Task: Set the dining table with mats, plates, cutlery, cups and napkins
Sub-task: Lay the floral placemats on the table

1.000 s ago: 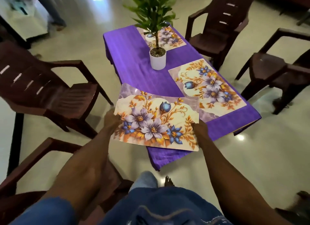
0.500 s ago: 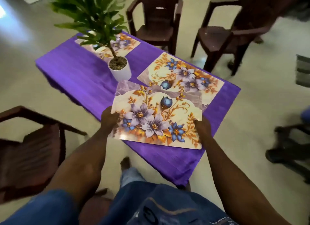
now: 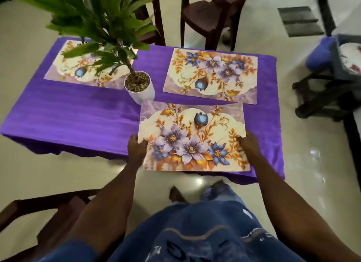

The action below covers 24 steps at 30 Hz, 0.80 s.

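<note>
Pale glossy floor tiles (image 3: 58, 175) throw back the ceiling light all around a low tabletop (image 3: 78, 117) draped in a purple cloth that hangs over its edges. From the head view, a white pot (image 3: 141, 89) stands near the middle of the cloth, filled with pebbly soil and holding a green leafy plant (image 3: 101, 23) whose fronds spread out over the far left mat (image 3: 86, 66) and hide part of it. That mat and the far right mat (image 3: 213, 74) lie flat along the far side, both printed with purple and blue flowers on cream.

Closest to the person is the near mat (image 3: 193, 138), same floral print, its far left corner just beside the pot. Its near edge juts out past the tabletop's front edge, over the floor. The left hand (image 3: 136, 150) grips its left edge, fingers curled under with the thumb on top; the right hand (image 3: 249, 144) holds the right edge the same way.

Dark brown plastic chairs (image 3: 211, 13) stand beyond the far side, and another chair (image 3: 48, 218) sits at the near left by the person's arm. Off to the right a dark stand (image 3: 332, 85) carries something white with a floral pattern, too cropped to identify. A grey doormat (image 3: 300, 21) lies on the floor at far right. Blue denim (image 3: 205, 232) fills the bottom of the view, a bare foot showing beneath.
</note>
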Tool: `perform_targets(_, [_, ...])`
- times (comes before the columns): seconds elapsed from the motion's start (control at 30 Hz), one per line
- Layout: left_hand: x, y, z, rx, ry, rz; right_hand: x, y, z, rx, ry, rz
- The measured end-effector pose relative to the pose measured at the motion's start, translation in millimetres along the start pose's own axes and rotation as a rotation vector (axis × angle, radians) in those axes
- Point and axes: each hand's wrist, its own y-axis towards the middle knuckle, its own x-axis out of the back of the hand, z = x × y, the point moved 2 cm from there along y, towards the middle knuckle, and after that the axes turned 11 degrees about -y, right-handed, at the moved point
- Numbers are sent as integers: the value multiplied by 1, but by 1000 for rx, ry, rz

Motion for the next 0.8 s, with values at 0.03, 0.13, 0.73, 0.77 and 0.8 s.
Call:
perform_targets(0.03, [1, 1, -1, -13, 0, 12, -3, -3, -5, -18, 15, -17])
perform_targets(0.13, [3, 5, -3, -68, 20, 28, -7, -12, -10, -37, 26, -57])
perform_targets(0.73, [-18, 11, -12, -179, 173, 153, -1, -31, -11, -80, -26, -305])
perform_targets(0.77, [-19, 14, -12, -184, 188, 171, -2, -30, -12, -102, -33, -308])
perform_targets(0.8, [-19, 17, -11, -187, 206, 180, -3, -30, -12, -106, -46, -311])
